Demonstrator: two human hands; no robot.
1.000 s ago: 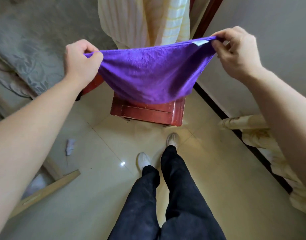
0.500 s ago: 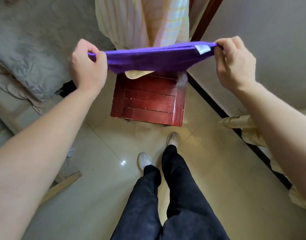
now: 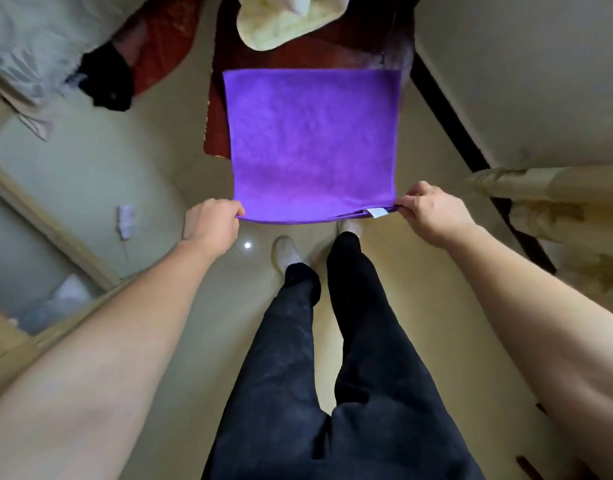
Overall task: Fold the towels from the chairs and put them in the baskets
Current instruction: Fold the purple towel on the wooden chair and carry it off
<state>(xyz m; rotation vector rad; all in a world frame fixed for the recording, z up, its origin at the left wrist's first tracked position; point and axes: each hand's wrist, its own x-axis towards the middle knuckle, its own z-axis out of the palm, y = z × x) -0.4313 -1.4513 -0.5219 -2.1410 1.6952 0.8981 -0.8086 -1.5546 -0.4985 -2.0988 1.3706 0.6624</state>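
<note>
A purple towel (image 3: 312,143) lies spread flat over the red wooden chair seat (image 3: 216,109), folded double with its near edge toward me. My left hand (image 3: 211,223) pinches the near left corner. My right hand (image 3: 433,211) pinches the near right corner, beside a small white label (image 3: 376,212). A cream-yellow towel (image 3: 281,22) hangs over the chair at the top of the view. No basket is in view.
My dark-trousered legs and white shoes (image 3: 286,252) stand just before the chair. A grey patterned bedcover (image 3: 24,60) lies upper left, a black object (image 3: 107,81) beside it. A dark skirting strip (image 3: 471,157) runs along the right wall, with cream fabric (image 3: 554,202) there.
The towel was held up stretched in the air; both hands have swung it down and toward me, so it now lies flat over the chair seat. The view has tilted downward.
</note>
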